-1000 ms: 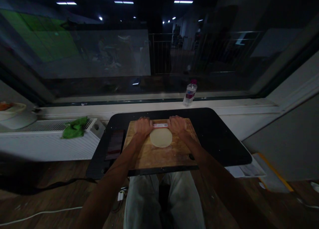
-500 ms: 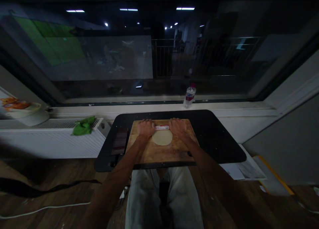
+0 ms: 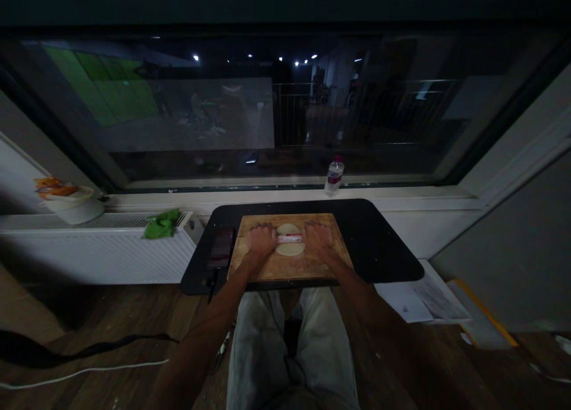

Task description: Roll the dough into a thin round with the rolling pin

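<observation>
A flat round of dough (image 3: pixel 289 250) lies on a wooden board (image 3: pixel 285 273). Across the middle of the dough rests a short rolling pin (image 3: pixel 289 238) with a white and red label. My left hand (image 3: pixel 262 238) is closed over its left end, and my right hand (image 3: pixel 317 236) over its right end. Both ends of the pin are hidden under the hands. Dough shows beyond the pin and on its near side.
The board sits on a small black table (image 3: pixel 388 249); a phone (image 3: pixel 220 247) lies to its left. On the window sill stands a water bottle (image 3: pixel 334 175). A green cloth (image 3: pixel 161 224) and a white tub (image 3: pixel 74 206) rest on the radiator at left.
Both hands have brought the rolling pin toward me, from the dough's far edge to its middle. The view has tilted slightly.
</observation>
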Available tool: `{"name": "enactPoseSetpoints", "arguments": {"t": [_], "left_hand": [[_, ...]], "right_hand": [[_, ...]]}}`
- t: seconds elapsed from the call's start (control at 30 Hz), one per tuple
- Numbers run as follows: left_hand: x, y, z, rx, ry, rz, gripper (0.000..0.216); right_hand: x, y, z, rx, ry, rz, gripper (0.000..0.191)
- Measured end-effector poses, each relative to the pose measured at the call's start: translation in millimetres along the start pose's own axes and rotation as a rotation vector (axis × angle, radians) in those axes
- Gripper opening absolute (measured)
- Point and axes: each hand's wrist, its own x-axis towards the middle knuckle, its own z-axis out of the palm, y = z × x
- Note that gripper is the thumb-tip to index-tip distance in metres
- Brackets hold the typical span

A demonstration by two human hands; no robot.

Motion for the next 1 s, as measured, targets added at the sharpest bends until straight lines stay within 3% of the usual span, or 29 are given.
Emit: {"name": "enactPoseSetpoints", "arguments": {"t": [0.43,1.0], "left_hand": [[-32,-1,-2,-0.020,0.001,0.031,0.040],[-13,-1,-7,-0.021,-0.038,-0.003,0.042]], "right_hand": [[-45,-6,-5,0.040,0.040,0.042,0.045],[-22,1,11,-0.015,0.050,0.029,0.042]]}}
